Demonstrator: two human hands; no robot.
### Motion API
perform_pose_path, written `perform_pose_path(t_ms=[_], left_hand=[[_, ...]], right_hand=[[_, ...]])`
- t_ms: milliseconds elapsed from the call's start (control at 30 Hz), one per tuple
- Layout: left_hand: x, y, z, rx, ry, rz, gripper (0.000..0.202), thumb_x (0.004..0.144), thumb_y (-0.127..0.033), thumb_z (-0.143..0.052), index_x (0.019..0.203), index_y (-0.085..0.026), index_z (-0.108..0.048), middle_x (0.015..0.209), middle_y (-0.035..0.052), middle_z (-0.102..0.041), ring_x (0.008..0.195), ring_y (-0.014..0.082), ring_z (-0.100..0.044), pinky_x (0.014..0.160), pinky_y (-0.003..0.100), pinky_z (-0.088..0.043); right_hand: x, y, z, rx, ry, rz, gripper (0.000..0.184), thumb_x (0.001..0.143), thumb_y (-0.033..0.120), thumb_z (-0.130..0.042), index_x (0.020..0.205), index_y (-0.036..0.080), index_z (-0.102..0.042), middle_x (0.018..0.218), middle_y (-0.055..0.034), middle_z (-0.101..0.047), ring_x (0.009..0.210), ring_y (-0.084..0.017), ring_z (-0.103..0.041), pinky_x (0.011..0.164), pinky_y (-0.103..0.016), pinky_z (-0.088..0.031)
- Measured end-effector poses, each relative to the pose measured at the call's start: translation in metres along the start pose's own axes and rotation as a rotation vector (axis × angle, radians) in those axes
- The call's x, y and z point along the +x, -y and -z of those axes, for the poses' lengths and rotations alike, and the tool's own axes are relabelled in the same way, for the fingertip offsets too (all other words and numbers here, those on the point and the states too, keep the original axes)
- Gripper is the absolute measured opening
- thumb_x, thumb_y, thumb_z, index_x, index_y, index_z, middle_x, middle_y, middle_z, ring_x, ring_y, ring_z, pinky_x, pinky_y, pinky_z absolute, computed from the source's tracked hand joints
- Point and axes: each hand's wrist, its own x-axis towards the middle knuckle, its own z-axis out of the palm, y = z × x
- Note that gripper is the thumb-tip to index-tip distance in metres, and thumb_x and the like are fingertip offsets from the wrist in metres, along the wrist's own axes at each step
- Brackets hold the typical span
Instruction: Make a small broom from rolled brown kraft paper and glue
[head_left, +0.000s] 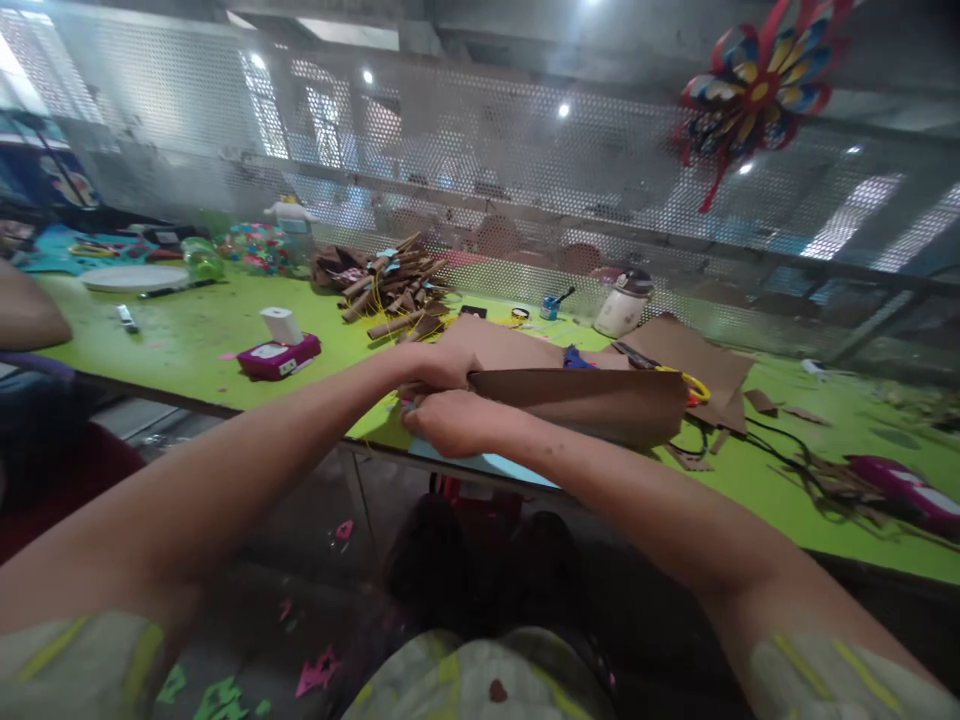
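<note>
A large sheet of brown kraft paper (pixel 577 400) lies along the near edge of the table, bent over so its front part hangs as a flap. My left hand (pixel 441 366) is closed on the left end of this sheet. Just below it, my right hand (pixel 454 422) is curled with its fingers bunched at the same corner; the fingertips of both hands are largely hidden. Light blue paper (pixel 517 468) shows under the right forearm at the table edge. Yellow-handled scissors (pixel 694 388) rest behind the sheet, beside a dark blue object (pixel 576 358).
Rolled brown paper tubes (pixel 397 290) are heaped at the back. A magenta box (pixel 279 356) with a white block stands left, a magenta device (pixel 904 490) with cable right. A white jar (pixel 624 302) and blue pot (pixel 550 307) stand behind. Another person's arm (pixel 30 310) shows at left.
</note>
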Motion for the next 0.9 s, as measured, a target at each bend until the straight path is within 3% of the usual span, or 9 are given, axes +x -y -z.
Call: perform_pose_path(t_ms=[133, 267, 367, 667, 800, 900], left_hand=[[0.004, 0.005, 0.0, -0.029, -0.022, -0.007, 0.048, 0.06, -0.019, -0.048, 0.107, -0.019, -0.061, 0.088, 0.0021, -0.068, 0.074, 0.0153, -0.055, 0.064, 0.022, -0.042], [0.005, 0.005, -0.002, -0.028, -0.033, 0.033, 0.049, 0.061, -0.022, -0.048, 0.108, -0.021, -0.06, 0.086, 0.0019, -0.068, 0.072, 0.0162, -0.055, 0.064, 0.024, -0.042], [0.004, 0.003, -0.002, -0.027, -0.028, 0.04, 0.048, 0.063, -0.024, -0.047, 0.109, -0.021, -0.06, 0.084, 0.0019, -0.068, 0.071, 0.016, -0.055, 0.064, 0.024, -0.042], [0.003, 0.003, 0.001, -0.07, -0.03, 0.041, 0.046, 0.063, -0.027, -0.051, 0.108, -0.021, -0.06, 0.087, 0.0007, -0.068, 0.077, 0.0156, -0.054, 0.072, 0.024, -0.041], [-0.001, 0.007, 0.009, -0.139, 0.048, -0.072, 0.051, 0.061, -0.021, -0.049, 0.111, -0.022, -0.059, 0.093, 0.0, -0.067, 0.081, 0.0161, -0.054, 0.073, 0.023, -0.042], [-0.002, 0.012, 0.015, -0.187, 0.083, -0.168, 0.057, 0.058, -0.017, -0.047, 0.114, -0.021, -0.056, 0.093, 0.0, -0.067, 0.087, 0.0171, -0.053, 0.076, 0.023, -0.042]], right_hand=[[-0.002, -0.008, 0.005, 0.017, 0.094, 0.054, 0.025, 0.069, 0.006, -0.047, 0.09, 0.016, -0.055, 0.086, -0.0074, -0.061, 0.071, -0.017, -0.055, 0.056, -0.024, -0.039], [-0.006, -0.013, 0.006, 0.102, 0.046, 0.099, 0.036, 0.067, 0.004, -0.046, 0.099, 0.016, -0.055, 0.101, -0.0085, -0.057, 0.086, -0.018, -0.052, 0.066, -0.026, -0.04], [-0.006, -0.015, 0.004, 0.168, 0.049, 0.128, 0.041, 0.065, 0.004, -0.046, 0.103, 0.016, -0.054, 0.101, -0.0082, -0.055, 0.087, -0.018, -0.051, 0.07, -0.026, -0.039], [-0.006, -0.018, 0.002, 0.117, 0.023, 0.129, 0.02, 0.067, 0.012, -0.05, 0.085, 0.015, -0.058, 0.089, -0.0074, -0.055, 0.075, -0.016, -0.048, 0.061, -0.025, -0.035], [-0.019, -0.019, 0.007, 0.086, -0.112, 0.119, 0.021, 0.069, 0.008, -0.045, 0.084, 0.015, -0.056, 0.088, -0.0067, -0.056, 0.074, -0.015, -0.047, 0.059, -0.024, -0.032], [-0.029, -0.024, 0.011, 0.147, -0.123, 0.012, 0.022, 0.073, 0.008, -0.041, 0.089, 0.016, -0.056, 0.088, -0.0053, -0.058, 0.074, -0.014, -0.048, 0.061, -0.024, -0.031]])
